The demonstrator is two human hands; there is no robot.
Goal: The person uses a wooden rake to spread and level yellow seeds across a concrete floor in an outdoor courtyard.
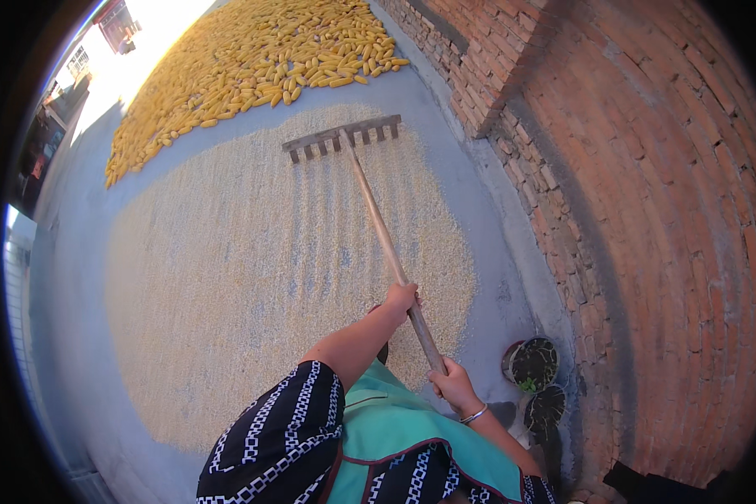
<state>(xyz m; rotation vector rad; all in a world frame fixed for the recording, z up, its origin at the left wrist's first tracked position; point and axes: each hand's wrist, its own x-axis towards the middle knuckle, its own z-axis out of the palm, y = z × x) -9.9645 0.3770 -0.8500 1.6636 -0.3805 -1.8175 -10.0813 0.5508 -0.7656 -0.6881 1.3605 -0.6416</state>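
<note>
Both of my hands grip the long handle of a wooden rake [374, 206]. My left hand [401, 299] is wrapped round the shaft farther up. Lower down, close to my body, my right hand [454, 386] is closed round the handle near its end, with a bracelet at the wrist. The rake's wide toothed head lies at the far edge of a thin layer of pale grain [227, 269] spread over the grey floor. Parallel furrows run through the grain from the teeth toward me. A green apron covers my front.
Beyond the grain lies a broad bed of yellow corn cobs [260, 59]. A brick wall [664, 218] rises along the right side. At its foot, near my right hand, stand a round plant pot [532, 361] and a second dark pot [546, 409].
</note>
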